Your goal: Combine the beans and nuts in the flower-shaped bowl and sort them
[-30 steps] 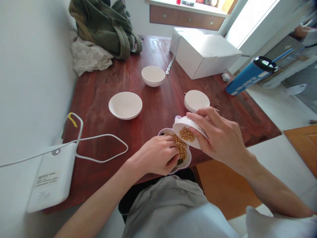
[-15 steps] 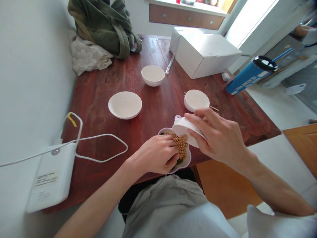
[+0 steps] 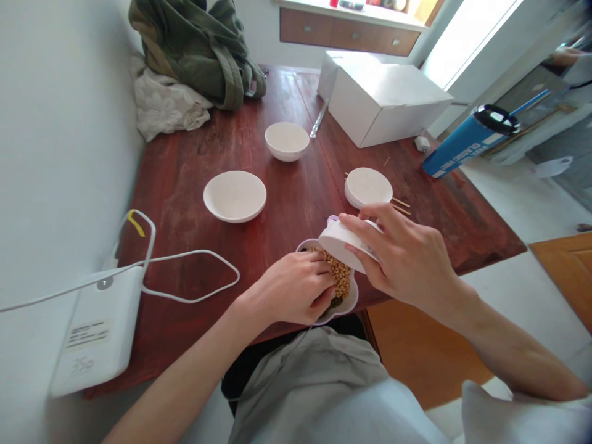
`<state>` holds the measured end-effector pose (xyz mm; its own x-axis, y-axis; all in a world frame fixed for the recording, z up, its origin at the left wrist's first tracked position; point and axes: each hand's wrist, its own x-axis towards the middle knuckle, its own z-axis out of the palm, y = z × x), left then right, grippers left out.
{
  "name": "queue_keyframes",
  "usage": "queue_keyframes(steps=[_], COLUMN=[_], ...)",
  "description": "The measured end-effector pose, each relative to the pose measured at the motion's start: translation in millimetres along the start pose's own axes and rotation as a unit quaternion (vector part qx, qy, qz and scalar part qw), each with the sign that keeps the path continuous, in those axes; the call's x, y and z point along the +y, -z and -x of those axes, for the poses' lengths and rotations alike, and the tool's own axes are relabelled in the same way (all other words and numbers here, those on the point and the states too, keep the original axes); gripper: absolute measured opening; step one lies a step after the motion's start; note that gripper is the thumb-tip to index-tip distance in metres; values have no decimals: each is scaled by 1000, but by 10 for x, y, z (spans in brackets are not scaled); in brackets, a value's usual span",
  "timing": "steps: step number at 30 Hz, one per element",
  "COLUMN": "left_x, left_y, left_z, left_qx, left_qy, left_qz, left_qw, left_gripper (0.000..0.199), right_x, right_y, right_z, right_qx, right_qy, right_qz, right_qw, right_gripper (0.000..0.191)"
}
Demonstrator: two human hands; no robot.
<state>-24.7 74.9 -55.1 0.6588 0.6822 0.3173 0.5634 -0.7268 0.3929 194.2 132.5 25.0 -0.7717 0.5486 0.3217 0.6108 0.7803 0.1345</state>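
Observation:
My right hand grips a small white bowl, tipped mouth-down over a scalloped, purple-rimmed tray. Yellow soybeans lie heaped in the tray, and small dark green beans show along its lower edge. Over the tray's left side is my left hand, knuckles up, its fingers curled down among the soybeans. Its fingertips are hidden, so what it pinches cannot be seen. Just beyond my right hand a white round dish rests on the table, with thin wooden sticks by it.
Two white bowls stand farther back on the dark red table. At the back are a white box and a green bag. A blue cup stands right; a white power bank with a cable lies left.
My right hand has tilted the small bowl further over, to the left, and the soybeans at its mouth no longer show. My left hand has stayed in place.

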Motion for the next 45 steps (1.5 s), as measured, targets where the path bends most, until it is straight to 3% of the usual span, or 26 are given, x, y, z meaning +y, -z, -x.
queue_keyframes(steps=[11,22,33,40,45], left_x=[-3,-15,8,24,-2], left_y=[-22,-29,30,51,46], left_z=[4,14,1,10,50], left_qx=[14,49,161,234,273], left_qy=[-15,-25,-64,-85,-63], left_qz=[-16,-13,-38,-12,-19], left_qw=[1000,998,984,968,960], left_gripper=[24,19,18,21,18], right_x=[13,78,248,340,412], right_y=[-58,-167,-357,-549,-649], right_z=[54,107,175,236,254], right_qx=[39,124,194,253,297], right_qy=[16,70,121,121,141], right_qz=[-2,4,-33,-55,-52], right_qw=[999,990,973,958,943], right_gripper=[35,38,56,55,48])
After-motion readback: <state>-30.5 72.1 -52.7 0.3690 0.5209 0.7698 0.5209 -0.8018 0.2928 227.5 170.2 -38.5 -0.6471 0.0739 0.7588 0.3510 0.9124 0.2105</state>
